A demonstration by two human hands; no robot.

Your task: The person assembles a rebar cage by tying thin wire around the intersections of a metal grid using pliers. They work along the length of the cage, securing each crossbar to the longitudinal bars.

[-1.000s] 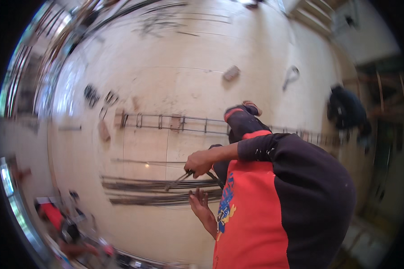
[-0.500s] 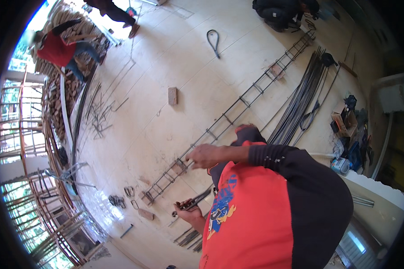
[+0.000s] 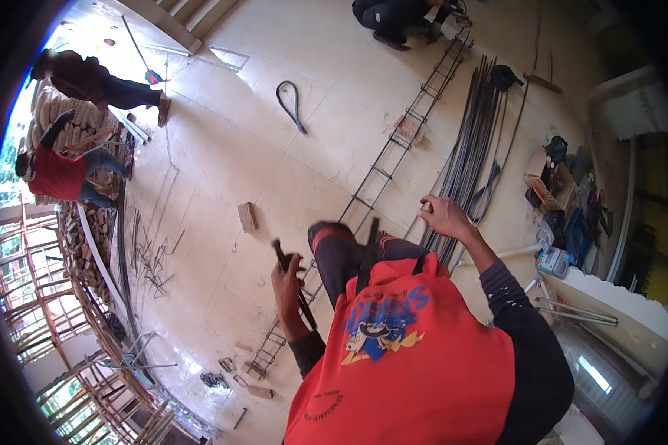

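Observation:
In front of my left thigh, my left hand (image 3: pixel 285 285) grips a dark metal tool (image 3: pixel 306 310) with long thin handles, pincers-like in outline. Its short upper end sticks out above my fingers. My right hand (image 3: pixel 450 216) is raised to the right of my knees, fingers curled closed. A small tan bit shows at its fingertips, too small to name. Running away from beside my legs is a long ladder-like rebar cage (image 3: pixel 382 172); my legs and left hand cover part of it. A brick (image 3: pixel 410 131) lies under its far part.
Long rebar rods (image 3: pixel 471 141) lie in a bundle at right. A loose brick (image 3: pixel 247 217) and a looped dark cable (image 3: pixel 289 107) sit on the tiles. A co-worker (image 3: pixel 393 18) crouches at the cage's far end; two people are at left near stacked bricks (image 3: pixel 85 245). A box (image 3: pixel 553 182) stands right.
My view has shifted. My right hand has moved from over the cage to the right of my knees. My left hand has come up in front of my thigh, still holding the tool.

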